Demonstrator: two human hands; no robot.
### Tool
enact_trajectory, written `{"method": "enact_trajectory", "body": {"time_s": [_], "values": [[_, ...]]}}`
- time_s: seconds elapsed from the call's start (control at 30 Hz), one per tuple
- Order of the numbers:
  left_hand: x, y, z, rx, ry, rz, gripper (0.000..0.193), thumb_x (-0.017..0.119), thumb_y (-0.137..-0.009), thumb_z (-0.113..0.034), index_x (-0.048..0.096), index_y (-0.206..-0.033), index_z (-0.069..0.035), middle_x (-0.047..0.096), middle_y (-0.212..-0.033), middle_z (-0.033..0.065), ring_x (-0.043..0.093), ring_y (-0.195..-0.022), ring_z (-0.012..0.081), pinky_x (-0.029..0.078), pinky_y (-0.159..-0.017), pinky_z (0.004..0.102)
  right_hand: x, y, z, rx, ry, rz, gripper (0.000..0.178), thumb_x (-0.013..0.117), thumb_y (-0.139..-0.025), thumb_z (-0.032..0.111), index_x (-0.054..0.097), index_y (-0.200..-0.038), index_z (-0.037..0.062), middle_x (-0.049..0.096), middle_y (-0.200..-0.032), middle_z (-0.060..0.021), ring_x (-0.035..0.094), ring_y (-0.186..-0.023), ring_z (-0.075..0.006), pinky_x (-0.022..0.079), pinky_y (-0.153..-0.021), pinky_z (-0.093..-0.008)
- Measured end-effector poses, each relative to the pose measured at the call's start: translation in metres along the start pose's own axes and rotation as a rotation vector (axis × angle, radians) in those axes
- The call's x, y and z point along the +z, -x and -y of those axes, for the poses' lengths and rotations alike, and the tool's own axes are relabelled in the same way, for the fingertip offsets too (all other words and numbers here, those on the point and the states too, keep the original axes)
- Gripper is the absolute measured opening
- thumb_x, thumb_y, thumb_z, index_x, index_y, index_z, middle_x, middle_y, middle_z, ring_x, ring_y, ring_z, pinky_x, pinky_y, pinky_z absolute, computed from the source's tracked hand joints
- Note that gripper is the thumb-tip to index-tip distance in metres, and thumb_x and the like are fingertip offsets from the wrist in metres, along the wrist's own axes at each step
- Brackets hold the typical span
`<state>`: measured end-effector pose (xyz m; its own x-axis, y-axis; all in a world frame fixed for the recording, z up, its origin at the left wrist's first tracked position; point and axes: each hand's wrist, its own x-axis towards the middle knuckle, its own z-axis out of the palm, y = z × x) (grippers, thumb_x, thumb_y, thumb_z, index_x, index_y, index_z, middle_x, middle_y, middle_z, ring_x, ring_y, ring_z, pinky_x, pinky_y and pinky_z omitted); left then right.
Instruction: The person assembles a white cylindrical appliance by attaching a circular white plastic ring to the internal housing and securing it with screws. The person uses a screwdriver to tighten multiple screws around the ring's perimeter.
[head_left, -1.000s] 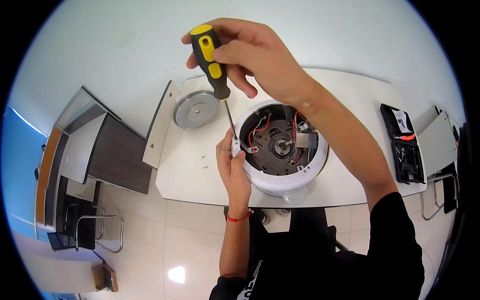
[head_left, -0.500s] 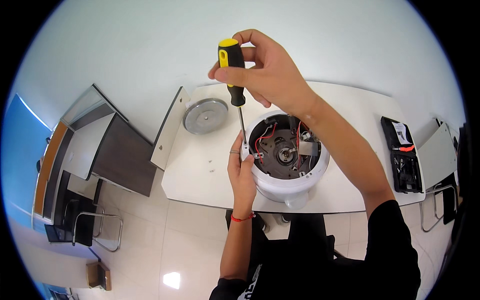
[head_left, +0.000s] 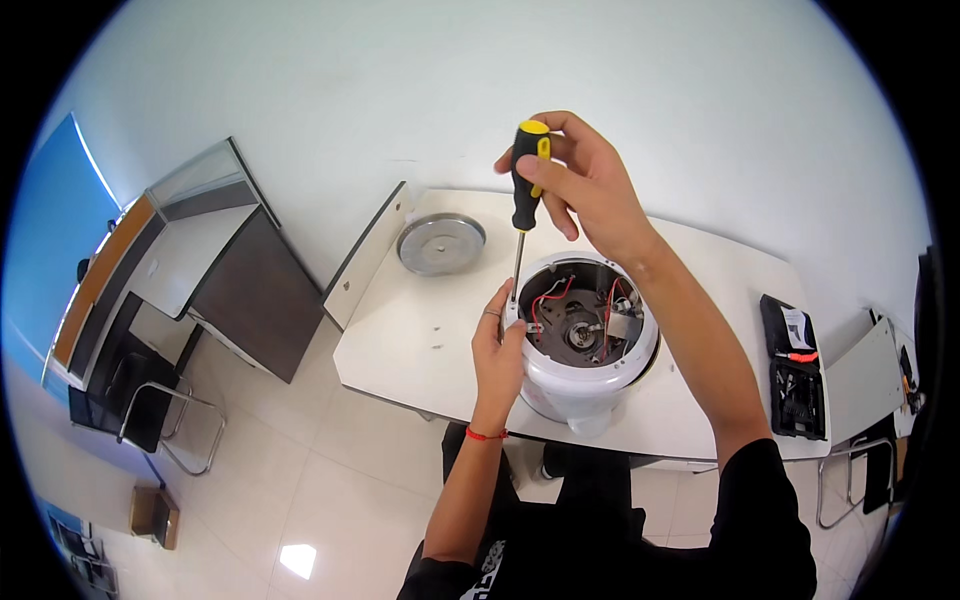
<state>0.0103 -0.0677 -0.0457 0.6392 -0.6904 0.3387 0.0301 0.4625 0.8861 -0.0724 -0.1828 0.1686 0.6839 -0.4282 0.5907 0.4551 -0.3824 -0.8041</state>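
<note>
Exposing red wires (head_left: 552, 297), the white housing (head_left: 572, 402) stands open-topped; the right hand (head_left: 595, 190) curls its fingers (head_left: 550, 177) around a screwdriver (head_left: 525, 192), tip seemingly on the rim (head_left: 590, 382), which the left hand (head_left: 497, 362) pinches.

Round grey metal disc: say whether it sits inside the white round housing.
No, the round grey metal disc lies on the white tabletop, left of the housing.

The round white appliance housing (head_left: 578, 380) sits there open side up, dark inside, with a rounded bulge at its six o'clock. Red wires (head_left: 553, 294) curve within, one toward ten, and a pale metal plate (head_left: 624, 327) sits near three. The black-and-yellow screwdriver (head_left: 525, 206) stands almost upright, its thin shaft meeting the rim between nine and ten.
</note>
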Motion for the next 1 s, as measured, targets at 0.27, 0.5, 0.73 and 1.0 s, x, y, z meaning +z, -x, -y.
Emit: {"method": "enact_trajectory", "body": {"time_s": [0.27, 0.5, 0.73, 1.0], "values": [[0.004, 0.002, -0.013, -0.036, -0.071, -0.01, 0.059, 0.054, -0.092, 0.004, 0.053, -0.151, 0.007, 0.06, -0.149, 0.0173, 0.059, -0.131, 0.021, 0.045, -0.111, 0.0305, 0.007, 0.0, -0.007, -0.11, -0.131, -0.081, 0.046, 0.069, -0.099, 0.011, 0.055, -0.142, 0.005, 0.07, -0.108, -0.007, 0.063, -0.107, -0.0135, 0.051, -0.09, -0.0289], [0.002, 0.0, -0.004, 0.01, -0.091, -0.014, 0.058, 0.054, -0.091, 0.004, 0.055, -0.149, 0.006, 0.06, -0.15, 0.0197, 0.057, -0.137, 0.0256, 0.042, -0.116, 0.0336, 0.022, 0.001, -0.015, -0.158, -0.229, -0.141, 0.038, 0.052, -0.105, 0.006, 0.052, -0.143, 0.0035, 0.061, -0.118, -0.0112, 0.064, -0.114, -0.0247, 0.058, -0.103, -0.0473], [0.0, -0.002, 0.0, 0.016, -0.089, -0.01, 0.057, 0.055, -0.091, 0.003, 0.057, -0.148, 0.006, 0.06, -0.149, 0.0206, 0.057, -0.138, 0.0272, 0.04, -0.117, 0.0343, 0.019, -0.004, -0.02, -0.251, -0.191, -0.18, 0.031, 0.064, -0.104, 0.006, 0.058, -0.134, 0.0024, 0.064, -0.105, -0.0078, 0.07, -0.106, -0.0219, 0.061, -0.099, -0.0395], [0.002, -0.001, -0.002, 0.027, -0.116, -0.008, 0.058, 0.055, -0.091, 0.003, 0.057, -0.148, 0.005, 0.062, -0.147, 0.0196, 0.059, -0.134, 0.0252, 0.043, -0.113, 0.0334, 0.018, -0.006, -0.023, -0.239, -0.303, -0.199, 0.023, 0.062, -0.105, 0.008, 0.061, -0.127, 0.0004, 0.07, -0.113, -0.0135, 0.072, -0.108, -0.0241, 0.06, -0.099, -0.0398]]}}
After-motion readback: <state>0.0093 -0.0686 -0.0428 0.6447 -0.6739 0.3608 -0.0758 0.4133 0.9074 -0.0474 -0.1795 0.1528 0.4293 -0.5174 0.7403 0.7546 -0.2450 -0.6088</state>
